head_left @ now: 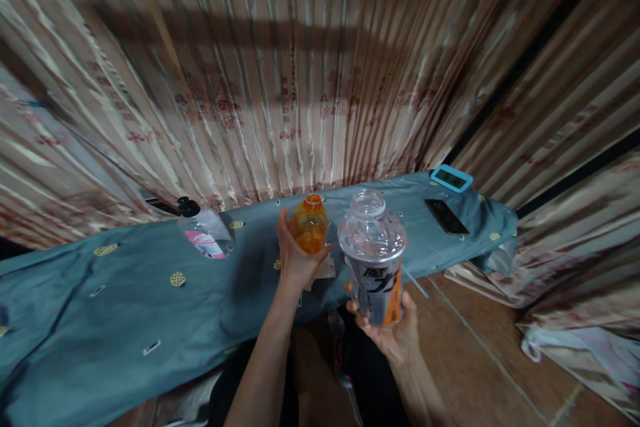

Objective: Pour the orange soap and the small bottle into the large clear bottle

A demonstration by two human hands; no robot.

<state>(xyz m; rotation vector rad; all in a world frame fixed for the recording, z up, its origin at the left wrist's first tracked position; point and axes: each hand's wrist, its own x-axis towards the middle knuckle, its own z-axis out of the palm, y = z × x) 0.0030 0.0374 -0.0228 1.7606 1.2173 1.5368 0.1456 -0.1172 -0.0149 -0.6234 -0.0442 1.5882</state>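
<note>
My left hand is wrapped around a small orange see-through bottle, upright and without a cap, over the cloth-covered surface. In my right hand is a larger clear plastic bottle, its mouth uncovered. The lower part of that bottle is grey and orange with dark lettering; I cannot tell whether this is a label or a cup around it. The two bottles stand side by side, apart. A pale piece of paper or wrapper shows beside my left hand. A thin pale blue stick juts out behind the clear bottle.
Blue-green patterned cloth covers the long surface. On it lie a pump bottle with a black top at left, a dark phone and a blue-framed digital clock at right. A pleated curtain hangs behind.
</note>
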